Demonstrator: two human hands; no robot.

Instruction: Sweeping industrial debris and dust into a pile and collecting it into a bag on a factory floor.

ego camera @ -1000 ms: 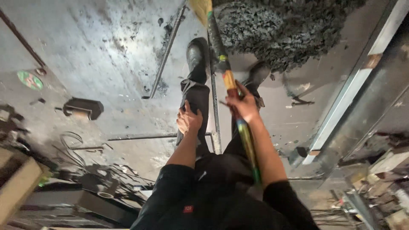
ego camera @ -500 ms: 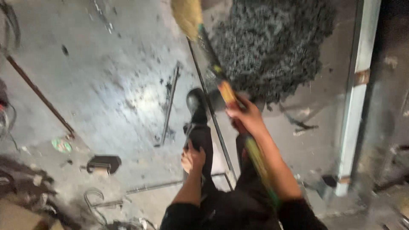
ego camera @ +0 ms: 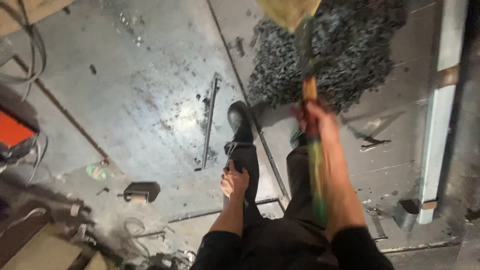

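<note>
The broom [ego camera: 311,95] has swung further into the dark debris pile [ego camera: 345,50], right hand [ego camera: 314,117] clasping its handle, left hand [ego camera: 234,180] resting flat on the thigh; loose bits on the floor [ego camera: 150,100] remain unswept.

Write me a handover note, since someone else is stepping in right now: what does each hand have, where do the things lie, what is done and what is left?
Right hand: gripped around the broom handle, bristles at the near edge of the dark pile of debris.
Left hand: holds nothing, resting on the left thigh.
Done: most debris sits heaped in one pile by the pale beam.
Left: loose specks dot the concrete floor; a thin metal rod and a small dark block lie on it.
</note>
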